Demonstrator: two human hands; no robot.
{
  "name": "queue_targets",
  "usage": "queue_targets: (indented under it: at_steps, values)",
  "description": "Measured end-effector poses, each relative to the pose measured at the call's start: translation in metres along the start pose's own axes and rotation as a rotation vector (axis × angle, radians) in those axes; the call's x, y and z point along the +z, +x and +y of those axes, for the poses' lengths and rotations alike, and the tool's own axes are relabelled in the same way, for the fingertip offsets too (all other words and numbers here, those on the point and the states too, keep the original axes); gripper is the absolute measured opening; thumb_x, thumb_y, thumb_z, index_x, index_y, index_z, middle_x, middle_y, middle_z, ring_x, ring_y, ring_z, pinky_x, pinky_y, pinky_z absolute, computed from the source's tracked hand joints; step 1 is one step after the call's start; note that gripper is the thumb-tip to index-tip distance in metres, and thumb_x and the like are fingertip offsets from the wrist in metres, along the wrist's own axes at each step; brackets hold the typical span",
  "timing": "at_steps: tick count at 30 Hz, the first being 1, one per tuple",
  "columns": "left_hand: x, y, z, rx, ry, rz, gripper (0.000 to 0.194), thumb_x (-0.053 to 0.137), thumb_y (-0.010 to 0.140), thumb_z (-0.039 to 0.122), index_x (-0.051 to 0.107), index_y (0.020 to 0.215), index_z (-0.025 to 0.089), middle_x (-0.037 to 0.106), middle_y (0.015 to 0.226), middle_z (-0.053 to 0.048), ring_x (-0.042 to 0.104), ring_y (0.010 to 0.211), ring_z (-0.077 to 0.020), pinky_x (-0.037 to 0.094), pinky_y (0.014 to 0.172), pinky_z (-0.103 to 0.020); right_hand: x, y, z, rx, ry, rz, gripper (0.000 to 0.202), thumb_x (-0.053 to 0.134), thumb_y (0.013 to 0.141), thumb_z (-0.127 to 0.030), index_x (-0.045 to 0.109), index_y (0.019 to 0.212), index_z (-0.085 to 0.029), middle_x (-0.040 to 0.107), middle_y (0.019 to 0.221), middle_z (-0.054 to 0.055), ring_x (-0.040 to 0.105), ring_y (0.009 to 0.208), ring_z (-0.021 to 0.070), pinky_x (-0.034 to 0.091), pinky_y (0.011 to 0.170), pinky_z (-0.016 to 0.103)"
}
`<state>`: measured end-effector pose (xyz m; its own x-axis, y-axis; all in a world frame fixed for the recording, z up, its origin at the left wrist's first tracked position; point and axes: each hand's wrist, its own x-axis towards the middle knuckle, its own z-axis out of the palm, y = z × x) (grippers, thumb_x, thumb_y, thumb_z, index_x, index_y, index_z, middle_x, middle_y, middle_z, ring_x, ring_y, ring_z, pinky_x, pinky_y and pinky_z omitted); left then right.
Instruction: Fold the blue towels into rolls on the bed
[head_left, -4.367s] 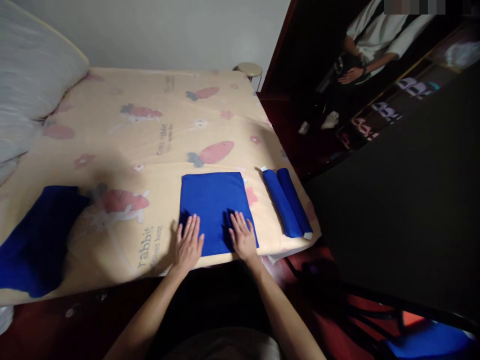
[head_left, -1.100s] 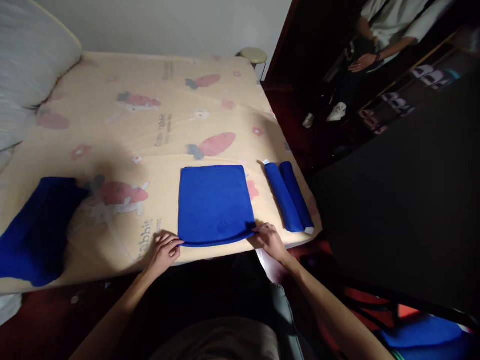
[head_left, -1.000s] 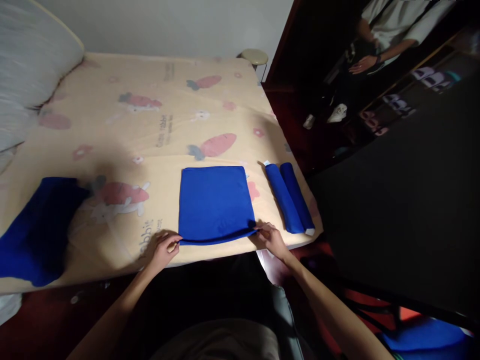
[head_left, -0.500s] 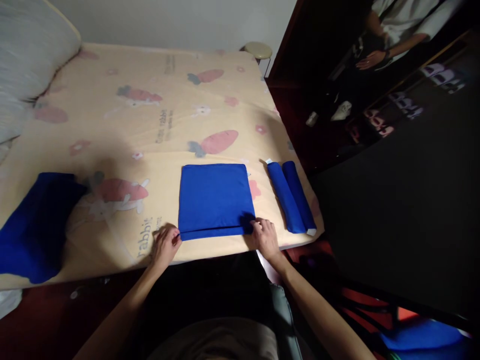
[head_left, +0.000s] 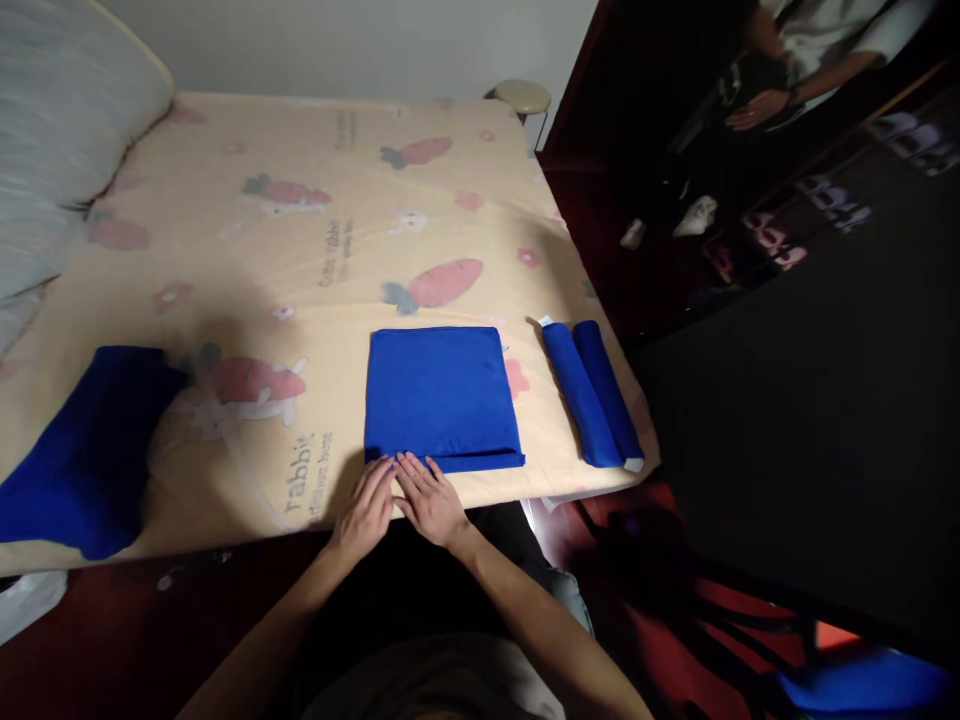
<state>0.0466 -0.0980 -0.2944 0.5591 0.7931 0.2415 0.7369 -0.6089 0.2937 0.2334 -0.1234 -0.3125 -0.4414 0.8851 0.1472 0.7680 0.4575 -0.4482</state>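
A blue cloth (head_left: 442, 385) lies flat near the front edge of the bed, with a narrow strip folded up along its near side. My left hand (head_left: 367, 508) rests at the near left corner of that fold, fingers stretched forward. Right beside it, my right hand (head_left: 431, 500) lies with its fingers flat on the folded strip. The two hands almost touch, and they cover the left part of the fold. To the right are two rolled blue cloths (head_left: 577, 395) side by side, with white tags showing. A crumpled blue cloth (head_left: 97, 450) is spread at the left.
The bed sheet (head_left: 315, 300) has carrots and rabbits printed on it. A pale cushion (head_left: 67, 130) fills the far left corner. Beyond the bed stand a round stool (head_left: 523, 96), a person (head_left: 795, 90) and a rack of shoes (head_left: 832, 200). A dark panel (head_left: 810, 430) rises at the right.
My right hand has left the cloth's near right corner and moved left along the fold to meet my left hand. The left hand has shifted slightly right. The view has shifted a little.
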Motion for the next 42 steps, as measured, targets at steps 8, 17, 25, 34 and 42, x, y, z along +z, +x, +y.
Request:
queue_targets:
  at_steps: [8, 17, 25, 34, 42]
  values:
    - [0.008, -0.008, 0.001, -0.006, 0.088, -0.116, 0.066, 0.038, 0.102, 0.032, 0.012, 0.160, 0.015, 0.038, 0.158, -0.013, 0.036, 0.147, -0.0267, 0.027, 0.121, -0.046, -0.028, -0.021, 0.029, -0.071, -0.056, -0.025, 0.059, 0.042, 0.104, -0.036, 0.026, 0.157, -0.013, 0.031, 0.159, 0.011, 0.022, 0.150, 0.0214, 0.027, 0.122, 0.047]
    - [-0.011, -0.013, -0.014, -0.025, 0.118, -0.147, 0.063, 0.040, 0.102, 0.032, 0.018, 0.160, 0.023, 0.037, 0.158, -0.010, 0.035, 0.147, -0.0279, 0.008, 0.124, -0.055, -0.098, -0.114, 0.125, -0.001, -0.262, -0.062, 0.063, 0.044, 0.104, -0.035, 0.017, 0.160, -0.022, 0.036, 0.157, 0.010, 0.034, 0.146, 0.0227, 0.030, 0.120, 0.046]
    - [0.010, 0.008, 0.044, 0.078, 0.142, -0.105, 0.066, 0.037, 0.102, 0.029, 0.009, 0.160, 0.012, 0.031, 0.161, -0.011, 0.031, 0.149, -0.0243, 0.017, 0.125, -0.044, -0.076, -0.085, 0.073, 0.039, -0.300, 0.045, 0.062, 0.043, 0.104, -0.029, 0.020, 0.159, -0.013, 0.031, 0.158, 0.014, 0.029, 0.148, 0.0247, 0.028, 0.120, 0.046]
    - [0.015, 0.009, 0.026, 0.164, 0.132, -0.168, 0.062, 0.038, 0.103, 0.032, 0.019, 0.159, 0.015, 0.034, 0.160, -0.008, 0.034, 0.148, -0.0220, 0.025, 0.123, -0.042, -0.060, -0.078, 0.076, -0.129, -0.201, -0.031, 0.064, 0.044, 0.104, -0.028, 0.016, 0.159, -0.015, 0.036, 0.156, 0.012, 0.031, 0.147, 0.0225, 0.033, 0.119, 0.044]
    - [-0.002, 0.002, -0.024, 0.345, 0.024, -0.016, 0.060, 0.041, 0.101, 0.012, 0.024, 0.158, 0.020, 0.056, 0.146, -0.007, 0.051, 0.136, -0.0180, 0.042, 0.115, -0.036, -0.089, -0.119, 0.119, -0.066, -0.143, 0.033, 0.059, 0.042, 0.102, -0.014, 0.025, 0.158, -0.018, 0.051, 0.148, 0.011, 0.044, 0.140, 0.0214, 0.046, 0.112, 0.042]
